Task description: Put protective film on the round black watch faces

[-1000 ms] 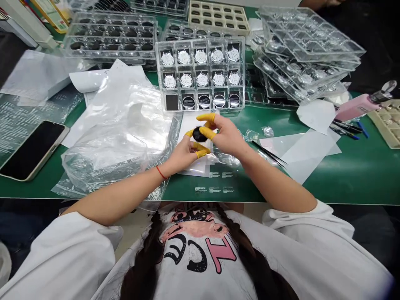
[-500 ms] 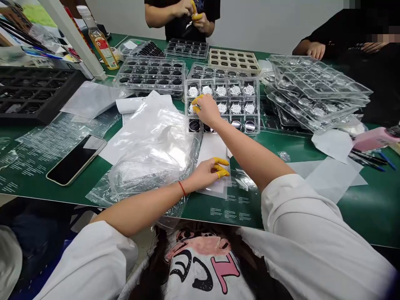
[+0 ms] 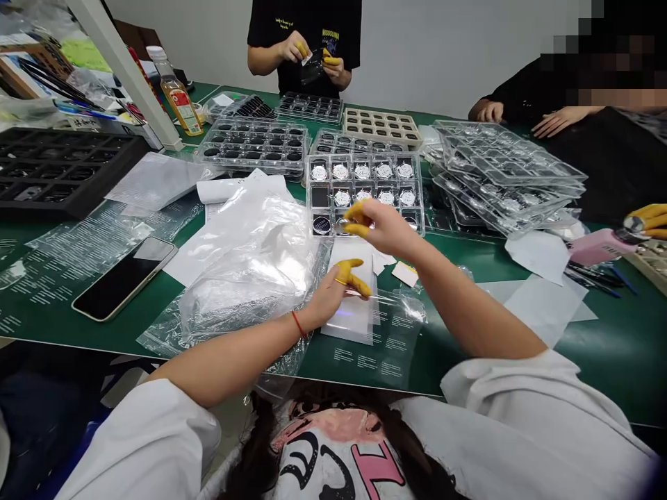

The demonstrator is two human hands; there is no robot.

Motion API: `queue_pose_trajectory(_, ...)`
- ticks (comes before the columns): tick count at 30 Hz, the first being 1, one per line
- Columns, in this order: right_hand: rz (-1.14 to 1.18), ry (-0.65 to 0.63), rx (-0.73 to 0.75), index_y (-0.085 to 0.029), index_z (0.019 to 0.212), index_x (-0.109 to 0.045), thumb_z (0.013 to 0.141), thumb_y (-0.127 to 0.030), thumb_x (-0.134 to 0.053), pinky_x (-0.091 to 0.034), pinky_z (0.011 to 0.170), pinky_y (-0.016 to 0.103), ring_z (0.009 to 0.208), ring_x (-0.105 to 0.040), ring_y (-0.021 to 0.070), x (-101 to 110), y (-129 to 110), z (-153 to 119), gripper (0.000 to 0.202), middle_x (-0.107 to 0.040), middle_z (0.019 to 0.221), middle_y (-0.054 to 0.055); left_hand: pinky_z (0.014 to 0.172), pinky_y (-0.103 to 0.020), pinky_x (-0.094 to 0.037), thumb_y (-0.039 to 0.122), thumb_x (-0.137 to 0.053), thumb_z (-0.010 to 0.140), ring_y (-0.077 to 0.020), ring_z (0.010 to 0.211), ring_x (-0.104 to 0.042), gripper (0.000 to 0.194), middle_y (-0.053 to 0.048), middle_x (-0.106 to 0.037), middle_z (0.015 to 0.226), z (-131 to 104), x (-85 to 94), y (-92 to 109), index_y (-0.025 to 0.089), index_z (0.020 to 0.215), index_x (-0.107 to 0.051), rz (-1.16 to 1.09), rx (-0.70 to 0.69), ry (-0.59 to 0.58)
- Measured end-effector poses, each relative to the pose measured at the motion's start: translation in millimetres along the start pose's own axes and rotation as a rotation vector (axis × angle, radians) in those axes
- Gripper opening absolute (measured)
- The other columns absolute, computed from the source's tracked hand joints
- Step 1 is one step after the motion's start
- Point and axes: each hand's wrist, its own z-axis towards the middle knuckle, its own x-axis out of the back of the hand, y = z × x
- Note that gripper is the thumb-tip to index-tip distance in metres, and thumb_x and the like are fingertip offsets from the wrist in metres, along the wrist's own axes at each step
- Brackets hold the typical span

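Observation:
My right hand (image 3: 383, 226), with yellow finger cots, is over the front edge of a clear compartment tray (image 3: 423, 182). Its thumb and finger close around a small round disc (image 3: 342, 225), partly blurred against the tray. Silver round pieces (image 3: 363, 171) fill much of the tray's back and middle rows, while dark discs (image 3: 322, 224) show in the front row. The middle row's leftmost cell looks dark, without a silver piece. My left hand (image 3: 333, 295), also in yellow cots, is open with thumb and finger apart, over a white translucent sheet (image 3: 347, 332) in front of the tray.
Plastic bags (image 3: 250, 257) and a phone (image 3: 125, 279) lie to the left. Stacked clear trays (image 3: 508, 156) and a pink bottle (image 3: 599, 244) stand right. More filled trays (image 3: 255, 142) and a labelled bottle (image 3: 177, 97) are behind. Co-workers (image 3: 307, 42) sit across the table.
My right hand has drawn back toward me and right from the tray's left middle cell, where the silver piece is gone. My left hand's fingers have spread. The view has shifted slightly.

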Motion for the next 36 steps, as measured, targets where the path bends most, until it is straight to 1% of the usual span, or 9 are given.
queue_pose_trajectory(2, 0.171, -0.043, 0.016, -0.019, 0.092, -0.068, 0.085, -0.025, -0.063, -0.046, 0.069, 0.03, 0.074, -0.055, 0.015, 9, 6, -44, 0.01, -0.062, 0.082, 0.003, 0.081, -0.035, -0.057, 0.071, -0.037, 0.091, -0.0146, 0.07, -0.067, 0.069, -0.001, -0.067, 0.076, 0, -1.3, 1, 0.017, 0.132, -0.045, -0.089, -0.029, -0.005)
queue_pose_trajectory(5, 0.346, -0.142, -0.092, -0.021, 0.093, -0.069, 0.085, -0.027, -0.061, -0.05, 0.073, 0.033, 0.079, -0.061, 0.0158, 7, 14, -91, 0.014, -0.066, 0.092, 0.005, 0.076, -0.033, -0.056, 0.063, -0.056, 0.087, -0.0134, 0.072, -0.064, 0.069, -0.001, -0.065, 0.081, 0, -5.8, -1, 0.016, 0.136, -0.041, -0.078, -0.025, -0.03)
queue_pose_trajectory(11, 0.815, -0.119, -0.427, -0.02, 0.097, -0.064, 0.079, -0.04, -0.069, -0.056, 0.086, 0.04, 0.088, -0.067, 0.0191, -16, 15, -119, 0.027, -0.07, 0.097, 0.006, 0.089, -0.038, -0.055, 0.043, -0.068, 0.085, -0.0176, 0.089, -0.066, 0.087, -0.01, -0.066, 0.109, -4, -10.1, -9, 0.015, 0.151, -0.019, 0.208, -0.07, -0.167)
queue_pose_trajectory(15, 0.509, -0.01, -0.26, -0.02, 0.101, -0.071, 0.084, -0.028, -0.063, -0.052, 0.09, 0.045, 0.095, -0.064, 0.0224, -31, 7, -126, 0.02, -0.068, 0.105, 0.01, 0.107, -0.044, -0.049, 0.037, -0.072, 0.081, -0.0285, 0.13, -0.053, 0.091, -0.018, -0.043, 0.15, -7, -7.4, -11, 0.02, 0.153, -0.019, 0.341, -0.101, -0.233)
queue_pose_trajectory(18, 0.153, 0.152, -0.012, -0.019, 0.095, -0.074, 0.089, -0.023, -0.057, -0.049, 0.084, 0.044, 0.095, -0.059, 0.0248, -40, 0, -135, 0.018, -0.069, 0.102, 0.013, 0.111, -0.046, -0.046, 0.039, -0.074, 0.079, -0.0308, 0.133, -0.051, 0.082, -0.018, -0.044, 0.149, -8, -5.8, -10, 0.019, 0.146, -0.032, 0.407, -0.127, -0.211)
queue_pose_trajectory(21, 0.03, 0.164, 0.145, -0.019, 0.087, -0.072, 0.092, -0.024, -0.055, -0.047, 0.075, 0.038, 0.083, -0.058, 0.0219, -36, 1, -139, 0.018, -0.07, 0.089, 0.01, 0.108, -0.045, -0.048, 0.039, -0.075, 0.077, -0.0285, 0.124, -0.057, 0.077, -0.017, -0.051, 0.141, -8, -5.5, -9, 0.017, 0.141, -0.037, 0.445, -0.097, -0.185)
queue_pose_trajectory(24, 0.022, 0.131, -0.068, -0.02, 0.093, -0.068, 0.091, -0.023, -0.056, -0.046, 0.077, 0.034, 0.083, -0.061, 0.0193, -17, 16, -140, 0.013, -0.071, 0.089, 0.006, 0.098, -0.043, -0.053, 0.035, -0.075, 0.078, -0.0233, 0.108, -0.063, 0.071, -0.013, -0.058, 0.127, -11, -5.4, -5, 0.018, 0.138, -0.041, 0.499, -0.061, -0.136)
queue_pose_trajectory(28, -0.275, -0.142, -0.541, -0.015, 0.098, -0.066, 0.083, -0.012, -0.058, -0.044, 0.074, 0.037, 0.085, -0.062, 0.0256, 4, 43, -138, 0.017, -0.071, 0.09, 0.01, 0.085, -0.036, -0.055, 0.03, -0.074, 0.079, -0.0169, 0.091, -0.063, 0.07, -0.007, -0.06, 0.108, -15, -4.1, 2, 0.018, 0.139, -0.039, 0.505, -0.013, -0.113)
queue_pose_trajectory(36, -0.132, 0.046, -0.528, -0.013, 0.113, -0.062, 0.089, -0.027, -0.059, -0.043, 0.088, 0.04, 0.104, -0.058, 0.0279, -31, 68, -81, 0.027, -0.064, 0.114, 0.014, 0.076, -0.029, -0.054, 0.022, -0.074, 0.078, -0.0121, 0.078, -0.064, 0.06, 0.001, -0.061, 0.086, -15, -6.6, 8, 0.018, 0.126, -0.037, 0.386, 0.038, -0.092)
